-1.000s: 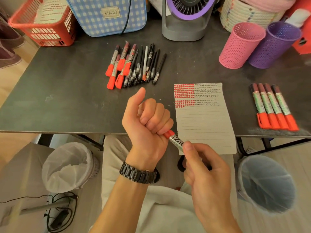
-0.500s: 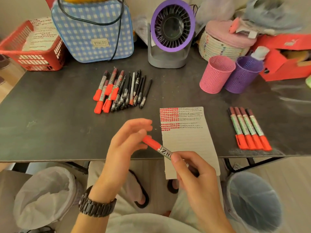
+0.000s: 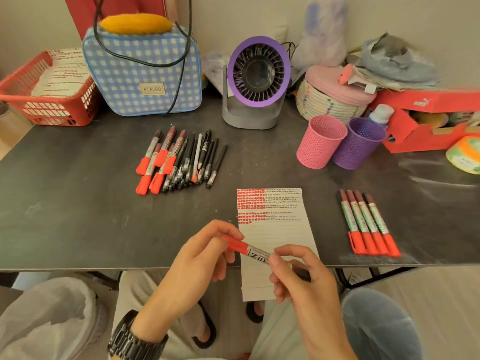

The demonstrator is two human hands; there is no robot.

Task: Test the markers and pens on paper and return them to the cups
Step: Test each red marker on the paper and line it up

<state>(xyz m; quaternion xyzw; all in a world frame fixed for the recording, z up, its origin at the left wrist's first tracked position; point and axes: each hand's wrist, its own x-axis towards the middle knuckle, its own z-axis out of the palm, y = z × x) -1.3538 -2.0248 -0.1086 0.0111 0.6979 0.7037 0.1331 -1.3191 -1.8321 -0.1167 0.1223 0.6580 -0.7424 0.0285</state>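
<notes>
Over the near edge of the dark, matte tabletop, two hands hold one slim cylindrical marker between them, tilted, with its glossy red cap end up to the left. The left hand pinches the red cap between thumb and forefinger, its other fingers loosely bent below. The right hand pinches the printed silver-and-black barrel with thumb and forefinger, and its remaining fingers curl underneath.

Just behind the hands lies a lined sheet of paper, its lower end hanging over the near edge. Its top rows are filled with short red dashes on the left and fine dark ones on the right.

Toward the back left of the middle, a loose heap of red-capped markers and thin black pens lies fanned. Near the right part of the near edge, four markers with green-printed barrels and red ends lie side by side, touching.

At the back right stand two perforated round cups, touching: a pink cup and a purple cup.
</notes>
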